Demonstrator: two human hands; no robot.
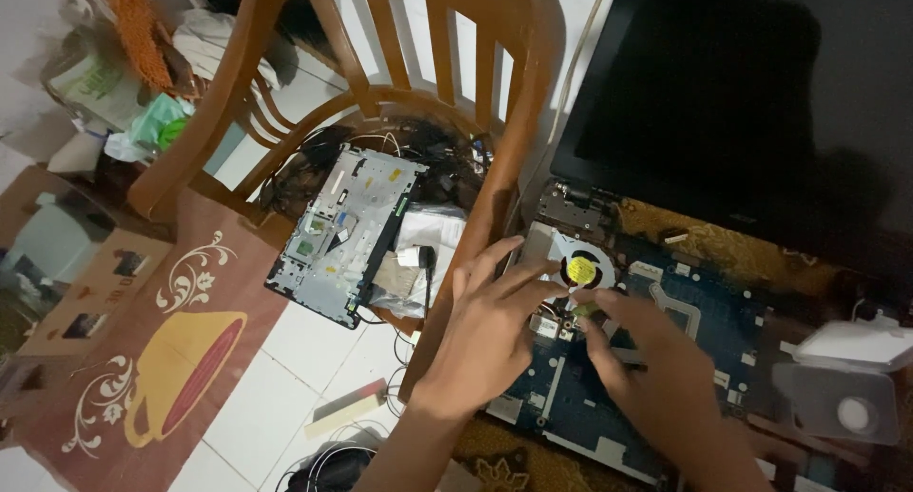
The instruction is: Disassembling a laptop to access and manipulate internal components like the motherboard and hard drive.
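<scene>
Leaning over the work from above, I see the biggest thing first: a black laptop screen [732, 102] lying open at the far right, dark and blank. Left of it stands a wooden chair [238, 83], its curved back and slats rising toward me, with a tangle of cables and a grey laptop cover [347, 231] lying on the seat. On the floor at the near left lies a brown mat [181, 359] printed with a yellow cup. Below the screen sits the opened laptop base, its blue circuit board [609, 397] bare, resting on a patterned cloth [723, 250]. At the near right edge lies a small clear plastic case [846, 397] with its lid up. Both hands meet over the board's far left corner. The left hand [490, 321] lies flat, fingers spread and loose, fingertips touching the frame beside the round cooling fan [576, 269] with its yellow centre label. The right hand [647, 354] has its fingertips pinched on a small part just near the fan; I cannot tell what the part is.
</scene>
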